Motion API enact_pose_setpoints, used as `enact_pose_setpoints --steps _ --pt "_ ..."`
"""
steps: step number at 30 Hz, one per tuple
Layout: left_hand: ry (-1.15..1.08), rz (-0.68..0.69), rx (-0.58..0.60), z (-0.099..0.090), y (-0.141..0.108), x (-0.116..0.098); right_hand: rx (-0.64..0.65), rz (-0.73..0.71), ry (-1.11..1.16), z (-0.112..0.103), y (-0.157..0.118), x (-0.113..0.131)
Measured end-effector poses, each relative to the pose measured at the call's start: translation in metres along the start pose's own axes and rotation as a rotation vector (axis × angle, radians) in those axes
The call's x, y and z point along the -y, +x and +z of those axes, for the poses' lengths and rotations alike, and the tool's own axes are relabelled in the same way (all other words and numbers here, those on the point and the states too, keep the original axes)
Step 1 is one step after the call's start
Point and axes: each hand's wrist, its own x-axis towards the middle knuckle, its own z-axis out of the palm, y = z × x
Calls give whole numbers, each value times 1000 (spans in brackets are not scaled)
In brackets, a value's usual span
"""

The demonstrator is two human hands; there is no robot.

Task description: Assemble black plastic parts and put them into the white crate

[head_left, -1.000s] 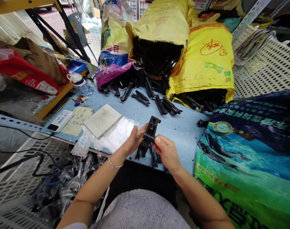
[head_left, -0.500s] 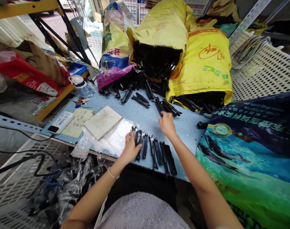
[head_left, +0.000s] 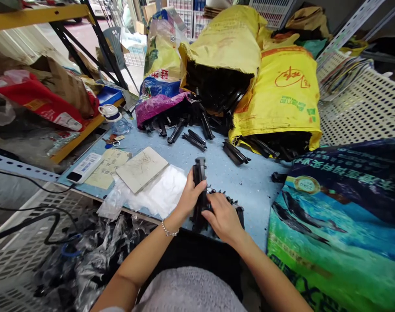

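Note:
Upright between my hands, over the front edge of the blue table, is a long black plastic part (head_left: 200, 173) with a wider, squared top end. My left hand (head_left: 190, 196) wraps its upper half, thumb across the near face. Lower down, my right hand (head_left: 223, 216) closes against the part's right side, thumb pointing left; its fingertips are partly hidden. Behind and beside my right hand lie several more black parts (head_left: 240, 213) in a row, mostly covered by the hand.
Yellow sacks (head_left: 286, 97) and a purple-edged sack (head_left: 161, 108) spill black parts at the back. A grey board (head_left: 142, 169) lies on white plastic (head_left: 161, 190) at left. A blue-green sack (head_left: 334, 216) stands right; a crate of clear bags (head_left: 99, 255) sits below left.
My right hand has come back from the loose parts near the sacks, and one part is gone from there. Both hands now meet on a black part above the row.

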Motion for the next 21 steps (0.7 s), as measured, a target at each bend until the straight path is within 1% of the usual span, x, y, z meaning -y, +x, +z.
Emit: enact_pose_setpoints --steps 1,2,4,5,6,8,9,10,11,13,15,16,17,18,19,20,21 --pt "-88 -51 36 3 -2 -5 -4 -18 52 -6 1 2" --pt "-161 -100 85 4 -7 -9 -43 -2 69 -11 5 0" --pt "-286 -159 189 6 -17 -16 -142 30 11 -20 22 -12" --pt "-330 -170 229 6 -23 -18 -168 13 -29 -22 32 -18" --pt "-347 -171 250 6 -27 -20 -165 -30 -46 -21 40 -24" --pt "-306 -154 251 5 -34 -24 -127 -120 31 -14 50 -29" --pt "-252 -136 243 5 -35 -25 -120 -127 118 -8 52 -28" --pt "-177 -106 233 5 -37 -26 -114 -92 232 -2 53 -26" --pt "-80 -58 219 4 -38 -25 -102 -21 366 3 52 -23" --pt "174 86 172 2 -42 -19 -60 183 645 7 49 -18" --pt "436 260 99 -2 -50 -7 -49 359 841 -3 48 -14" --pt "531 327 59 -4 -54 0 -82 396 881 -12 47 -13" --pt "589 366 37 -5 -56 7 -139 394 878 -23 47 -10" --pt "604 368 47 -6 -57 13 -204 357 837 -35 45 -6" --pt "562 328 93 -7 -56 16 -262 289 761 -45 42 0" --pt "485 260 159 -6 -51 16 -294 196 666 -52 37 8" --pt "393 188 227 -5 -43 12 -294 90 564 -54 31 16"
